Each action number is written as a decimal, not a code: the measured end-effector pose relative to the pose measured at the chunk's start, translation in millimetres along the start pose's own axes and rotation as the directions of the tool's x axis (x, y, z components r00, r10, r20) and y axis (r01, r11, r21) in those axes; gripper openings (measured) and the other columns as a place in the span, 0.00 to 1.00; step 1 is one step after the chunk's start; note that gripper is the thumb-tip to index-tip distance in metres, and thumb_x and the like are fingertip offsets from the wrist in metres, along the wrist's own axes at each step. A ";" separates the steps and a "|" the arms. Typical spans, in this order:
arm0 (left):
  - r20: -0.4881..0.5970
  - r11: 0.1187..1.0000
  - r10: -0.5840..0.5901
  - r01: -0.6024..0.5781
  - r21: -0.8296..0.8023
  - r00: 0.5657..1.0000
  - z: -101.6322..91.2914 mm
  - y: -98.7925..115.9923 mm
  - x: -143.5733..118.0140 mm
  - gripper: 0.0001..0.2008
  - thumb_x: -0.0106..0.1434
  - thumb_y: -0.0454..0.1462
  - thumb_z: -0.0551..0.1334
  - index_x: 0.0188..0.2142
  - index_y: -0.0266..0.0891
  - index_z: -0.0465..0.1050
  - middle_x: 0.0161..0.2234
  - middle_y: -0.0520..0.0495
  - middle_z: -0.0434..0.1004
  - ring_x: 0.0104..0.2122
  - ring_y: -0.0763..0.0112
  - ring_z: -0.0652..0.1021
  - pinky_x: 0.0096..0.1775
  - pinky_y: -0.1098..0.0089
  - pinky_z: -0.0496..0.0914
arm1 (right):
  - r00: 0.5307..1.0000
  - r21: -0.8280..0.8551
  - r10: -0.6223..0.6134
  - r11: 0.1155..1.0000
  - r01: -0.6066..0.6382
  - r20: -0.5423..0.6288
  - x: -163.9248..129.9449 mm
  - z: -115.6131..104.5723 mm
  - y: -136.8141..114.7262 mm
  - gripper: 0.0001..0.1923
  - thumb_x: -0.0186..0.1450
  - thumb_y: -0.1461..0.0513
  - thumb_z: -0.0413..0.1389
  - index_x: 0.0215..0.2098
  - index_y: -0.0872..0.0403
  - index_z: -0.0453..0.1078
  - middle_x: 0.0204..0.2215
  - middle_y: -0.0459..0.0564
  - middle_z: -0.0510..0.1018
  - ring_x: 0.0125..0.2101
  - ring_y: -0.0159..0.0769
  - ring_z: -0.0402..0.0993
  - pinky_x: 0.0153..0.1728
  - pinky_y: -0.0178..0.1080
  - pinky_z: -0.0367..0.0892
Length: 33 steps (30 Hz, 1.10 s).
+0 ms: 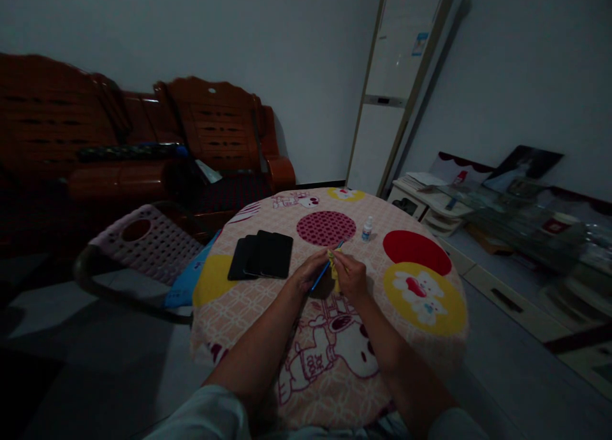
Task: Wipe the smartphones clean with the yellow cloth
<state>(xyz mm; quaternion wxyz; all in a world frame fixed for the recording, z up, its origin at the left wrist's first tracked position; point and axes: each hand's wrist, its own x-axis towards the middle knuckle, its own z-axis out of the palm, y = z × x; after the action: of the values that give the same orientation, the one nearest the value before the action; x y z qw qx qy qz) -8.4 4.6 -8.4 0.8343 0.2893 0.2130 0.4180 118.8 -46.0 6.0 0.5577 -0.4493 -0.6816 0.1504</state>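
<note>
- blue-edged phone (326,269) sits at the middle of the round table (430,338), propped between your two hands, with a yellow cloth (333,266) against it.
- no brand or lettering can be read here; the cartoon print on the tablecloth shows marks too small to make out.
- your left hand (307,273) reaches in from the lower left, fingers curled and closed on the phone's edge.
- your right hand (350,275) meets it from the right, fingertips pinching the yellow cloth.
- a stack of dark phones (262,256) lies just left of your hands; a small white bottle (366,229) stands beyond them.
</note>
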 end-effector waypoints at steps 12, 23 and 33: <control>-0.197 0.966 0.256 -0.255 0.028 0.946 -9.6 8.9 4.9 0.20 0.54 0.34 0.67 0.48 0.34 0.74 0.35 0.47 0.78 0.32 0.73 0.76 0.32 0.77 0.67 | 0.963 0.082 -0.128 0.990 0.111 0.239 -11.1 15.7 -24.3 0.16 0.66 0.62 0.49 0.48 0.50 0.74 0.38 0.52 0.81 0.37 0.39 0.77 0.39 0.39 0.71; -0.356 0.982 0.136 -0.173 -0.074 0.924 -4.5 7.8 4.2 0.19 0.59 0.48 0.63 0.39 0.34 0.75 0.24 0.48 0.74 0.21 0.73 0.72 0.25 0.73 0.64 | 0.844 -0.191 -0.423 0.845 0.499 0.330 -12.3 20.5 -20.0 0.18 0.69 0.65 0.44 0.53 0.58 0.69 0.30 0.55 0.76 0.32 0.39 0.71 0.35 0.39 0.68; -0.193 0.955 0.061 -0.113 -0.273 0.979 0.2 20.5 -1.7 0.19 0.60 0.51 0.59 0.30 0.35 0.70 0.24 0.46 0.73 0.18 0.73 0.72 0.21 0.73 0.66 | 0.782 -0.346 -0.364 0.745 0.571 0.506 -16.2 17.6 -9.2 0.15 0.66 0.68 0.49 0.50 0.54 0.70 0.27 0.50 0.72 0.32 0.37 0.67 0.33 0.36 0.65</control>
<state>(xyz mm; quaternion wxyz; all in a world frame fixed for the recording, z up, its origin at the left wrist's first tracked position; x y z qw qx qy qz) -21.1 13.1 5.5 0.8248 0.1369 0.2139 0.5053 98.6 -58.5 -3.4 0.2930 -0.3415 -0.8893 -0.0822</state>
